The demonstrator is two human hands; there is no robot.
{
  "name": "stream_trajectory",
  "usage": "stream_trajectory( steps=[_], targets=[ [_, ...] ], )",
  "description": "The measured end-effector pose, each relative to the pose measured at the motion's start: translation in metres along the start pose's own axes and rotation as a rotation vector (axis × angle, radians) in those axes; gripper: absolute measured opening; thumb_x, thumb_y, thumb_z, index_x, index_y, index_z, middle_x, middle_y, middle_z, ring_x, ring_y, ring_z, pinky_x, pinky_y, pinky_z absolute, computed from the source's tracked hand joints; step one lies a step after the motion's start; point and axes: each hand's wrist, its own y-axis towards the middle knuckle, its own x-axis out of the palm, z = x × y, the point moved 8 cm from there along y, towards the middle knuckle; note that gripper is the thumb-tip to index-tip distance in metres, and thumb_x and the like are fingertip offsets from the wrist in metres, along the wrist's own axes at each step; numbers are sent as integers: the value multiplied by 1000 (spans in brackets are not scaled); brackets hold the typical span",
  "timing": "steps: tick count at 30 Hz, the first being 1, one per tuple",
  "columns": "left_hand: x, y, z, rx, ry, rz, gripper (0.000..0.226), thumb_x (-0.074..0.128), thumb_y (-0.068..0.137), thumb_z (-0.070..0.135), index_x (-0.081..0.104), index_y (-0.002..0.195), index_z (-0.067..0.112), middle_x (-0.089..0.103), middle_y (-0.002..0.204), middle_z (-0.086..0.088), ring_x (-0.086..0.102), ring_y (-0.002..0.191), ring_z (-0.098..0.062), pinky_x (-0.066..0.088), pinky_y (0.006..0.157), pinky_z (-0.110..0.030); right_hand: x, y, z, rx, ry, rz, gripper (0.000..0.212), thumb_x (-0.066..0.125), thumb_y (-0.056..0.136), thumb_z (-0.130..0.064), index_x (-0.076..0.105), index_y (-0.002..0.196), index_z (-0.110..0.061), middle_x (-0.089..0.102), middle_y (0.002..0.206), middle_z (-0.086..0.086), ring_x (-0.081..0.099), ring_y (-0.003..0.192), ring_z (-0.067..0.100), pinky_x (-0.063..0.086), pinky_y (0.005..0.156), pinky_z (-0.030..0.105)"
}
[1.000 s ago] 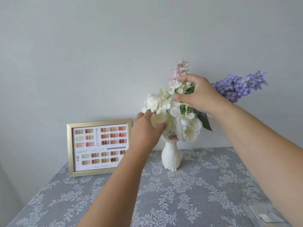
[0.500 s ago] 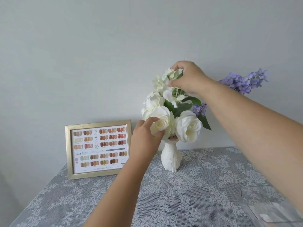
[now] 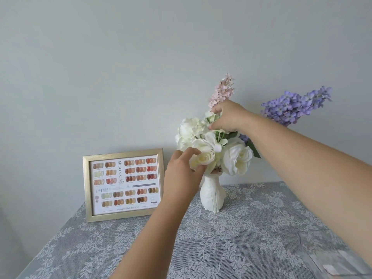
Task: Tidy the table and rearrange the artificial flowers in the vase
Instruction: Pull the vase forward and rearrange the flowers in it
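Observation:
A white vase (image 3: 213, 193) stands at the back of the table and holds artificial flowers. White roses (image 3: 236, 156) fill the front, a pink spike (image 3: 221, 90) rises behind, and a purple spray (image 3: 296, 105) leans out to the right. My left hand (image 3: 184, 168) grips a small cream rose (image 3: 203, 159) at the bunch's lower left. My right hand (image 3: 229, 116) pinches a pale green-white blossom cluster (image 3: 211, 118) near the top of the bunch.
A gold picture frame (image 3: 123, 185) with nail colour swatches leans against the wall left of the vase. A grey lace cloth (image 3: 241, 238) covers the table. A clear plastic item (image 3: 334, 256) lies at the front right corner.
My right hand has come down from the top of the bunch, uncovering the pink spike behind it. My left hand stays on the cream rose.

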Motion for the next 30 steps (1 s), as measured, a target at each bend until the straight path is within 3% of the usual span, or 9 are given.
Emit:
stream_trajectory(
  steps=[5,9,11,14,17,19,22,26,30],
  targets=[
    [-3,-1,0,9,144,-2,27,68,83,47,61,107,38,50,106,6,59,88,-18,49,75,-32,-13,-7,-12,-52,-156,105,40,76,78,-21,66,115,-7,65,119,8,63,99,24,48,83,28],
    [-11,0,5,22,409,75,36,65,76,57,60,109,42,45,119,5,44,107,-26,35,82,-35,-13,-5,-16,-71,-255,109,37,74,79,-15,68,112,-2,65,121,12,60,108,27,49,87,31],
    [-9,2,14,61,391,80,43,67,75,57,59,111,36,48,123,3,47,107,-29,37,86,-36,-10,-3,-15,-56,-285,80,34,73,78,-13,68,108,3,66,117,17,61,106,30,51,88,35],
    [-3,2,28,140,323,63,42,73,76,47,60,112,28,53,125,3,50,106,-29,36,87,-31,3,-4,-14,-32,-342,26,9,68,80,-9,68,78,-1,67,83,12,61,76,26,52,69,30],
    [1,-1,30,170,264,66,34,76,78,33,64,108,24,56,126,3,50,110,-28,21,83,-20,15,-5,-8,-26,-358,-21,6,65,82,-7,68,83,-3,63,81,8,62,79,24,53,70,30],
    [1,-2,29,163,231,69,32,76,78,29,64,106,23,56,126,2,50,111,-29,16,80,-16,8,-7,-6,-44,-264,-5,3,71,80,-13,68,80,-12,55,78,-2,57,75,18,44,62,25],
    [1,-3,28,170,196,55,40,76,79,30,61,115,24,51,132,3,46,115,-24,17,81,-14,-22,-21,1,-75,58,136,39,75,76,-31,67,114,-27,61,103,-11,56,90,6,40,75,20],
    [0,-6,24,158,142,40,49,75,80,30,56,125,28,45,138,4,43,122,-19,24,85,-16,-42,-82,34,-173,386,512,12,66,80,-33,70,91,-34,69,81,-12,64,73,4,51,67,18],
    [6,-10,24,149,100,8,50,73,83,25,55,130,30,41,144,4,45,127,-21,36,94,-26,-8,-125,116,87,698,700,16,63,81,-14,67,88,-28,64,73,-10,59,66,10,48,68,30]
  ],
)
